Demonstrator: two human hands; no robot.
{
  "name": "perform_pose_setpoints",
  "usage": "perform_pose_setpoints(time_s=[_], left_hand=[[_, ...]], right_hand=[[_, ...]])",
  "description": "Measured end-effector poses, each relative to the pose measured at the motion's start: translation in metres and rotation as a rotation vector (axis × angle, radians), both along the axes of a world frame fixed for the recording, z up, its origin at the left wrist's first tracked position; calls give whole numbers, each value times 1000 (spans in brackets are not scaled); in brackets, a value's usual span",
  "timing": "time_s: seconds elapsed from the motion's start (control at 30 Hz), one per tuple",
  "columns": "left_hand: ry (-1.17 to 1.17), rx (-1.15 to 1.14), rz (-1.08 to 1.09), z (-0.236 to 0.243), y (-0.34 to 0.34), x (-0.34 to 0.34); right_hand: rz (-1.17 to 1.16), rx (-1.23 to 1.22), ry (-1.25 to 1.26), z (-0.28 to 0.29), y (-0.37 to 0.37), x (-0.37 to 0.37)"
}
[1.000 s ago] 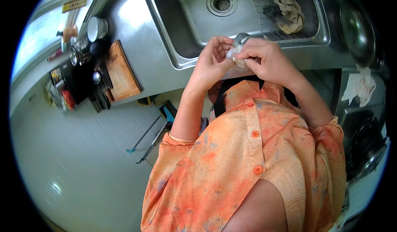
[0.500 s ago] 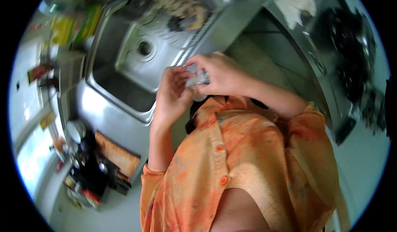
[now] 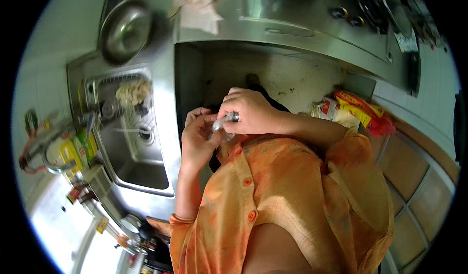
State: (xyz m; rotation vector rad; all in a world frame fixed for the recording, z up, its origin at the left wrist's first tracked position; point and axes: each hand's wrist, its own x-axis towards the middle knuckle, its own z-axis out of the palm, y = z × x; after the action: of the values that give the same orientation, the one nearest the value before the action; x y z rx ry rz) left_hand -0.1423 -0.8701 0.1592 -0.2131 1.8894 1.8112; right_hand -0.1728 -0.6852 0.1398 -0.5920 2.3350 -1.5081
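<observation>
In front of my chest, my two hands meet over a small crumpled piece of clear, shiny plastic [image 3: 223,123] with a dark grey part at its right end. My right hand [image 3: 252,111] is closed around it from above, fingers bent. My left hand [image 3: 197,138] pinches at its left side, with thumb and fingertips close to the right hand's fingers. What the plastic may contain is mostly hidden by the fingers.
To the left is a steel sink [image 3: 127,162] with a beige cloth [image 3: 132,92] in it. A round metal bowl [image 3: 126,31] stands beyond it. A pale cloth [image 3: 201,5] hangs over the counter edge. Colourful packages [image 3: 363,112] stand at the right, below a stove counter [image 3: 292,22].
My view has turned to the right, so the sink has shifted left and the stove and packages have come in. Both hands still hold the plastic together before my chest.
</observation>
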Motion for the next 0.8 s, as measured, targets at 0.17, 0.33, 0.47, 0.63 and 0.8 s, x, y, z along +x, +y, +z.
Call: perform_pose_setpoints(time_s=[0.17, 0.33, 0.47, 0.63, 0.8], left_hand=[[335, -327, -245, 6, 96, -34], [754, -366, -425, 21, 166, -58], [541, -33, -498, 34, 208, -68], [473, 133, -655, 41, 248, -70], [485, -89, -898, 59, 275, -74]], right_hand=[[-272, -52, 23, 2, 90, 7], [-567, -72, 91, 28, 151, 21], [-805, -28, 179, 50, 178, 36], [-1068, 45, 311, 56, 194, 66], [-1168, 162, 416, 56, 200, 84]])
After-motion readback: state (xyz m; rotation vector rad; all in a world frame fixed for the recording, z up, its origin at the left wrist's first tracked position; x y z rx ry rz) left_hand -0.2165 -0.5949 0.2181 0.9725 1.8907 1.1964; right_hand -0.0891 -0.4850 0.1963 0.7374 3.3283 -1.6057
